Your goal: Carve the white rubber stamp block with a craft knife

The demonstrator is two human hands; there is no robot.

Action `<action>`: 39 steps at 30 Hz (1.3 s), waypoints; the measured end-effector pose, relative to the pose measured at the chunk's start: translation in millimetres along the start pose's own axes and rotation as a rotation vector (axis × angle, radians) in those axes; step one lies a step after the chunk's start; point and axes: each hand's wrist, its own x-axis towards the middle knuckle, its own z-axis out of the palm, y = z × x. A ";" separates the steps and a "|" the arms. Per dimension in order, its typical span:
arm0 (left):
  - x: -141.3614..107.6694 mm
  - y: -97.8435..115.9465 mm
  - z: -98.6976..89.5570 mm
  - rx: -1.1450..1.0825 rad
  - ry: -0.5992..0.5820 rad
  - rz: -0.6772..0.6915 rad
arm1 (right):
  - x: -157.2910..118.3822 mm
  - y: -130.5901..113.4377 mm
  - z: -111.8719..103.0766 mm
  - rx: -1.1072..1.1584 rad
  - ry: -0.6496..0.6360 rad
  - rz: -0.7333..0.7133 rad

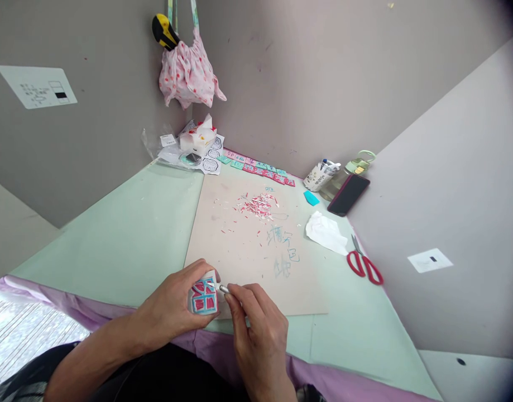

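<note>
Near the front edge of the board, my left hand (176,298) is closed around a small white block (204,296) whose upper face bears red and blue carved shapes. My right hand (256,318) pinches a thin silver-tipped carving tool (224,288), its tip at the right edge of the block. Both hands are low in the view, just above the beige board (235,251). Farther back on the board lies a pile of red and white shavings (260,205), with blue handwritten characters (281,237) to its right and below.
Red-handled scissors (365,267), crumpled tissue (325,231), a phone (349,195), a bottle (335,181) and a pen cup (320,175) stand or lie at right. Coloured strips (260,167) line the board's back. Tissue pack (197,139) and papers are back left; a pink bag (188,75) hangs above.
</note>
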 end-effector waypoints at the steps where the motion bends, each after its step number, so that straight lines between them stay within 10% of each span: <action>1: -0.1 -0.2 0.0 0.000 -0.003 0.001 | -0.2 -0.1 0.3 0.003 0.003 0.003; 29: 0.3 -2.7 3.0 0.027 -0.006 -0.015 | 0.4 2.3 8.3 0.040 0.039 0.075; 39: -3.8 2.6 2.6 -0.023 -0.037 -0.013 | 12.3 18.6 -1.1 0.382 0.037 0.541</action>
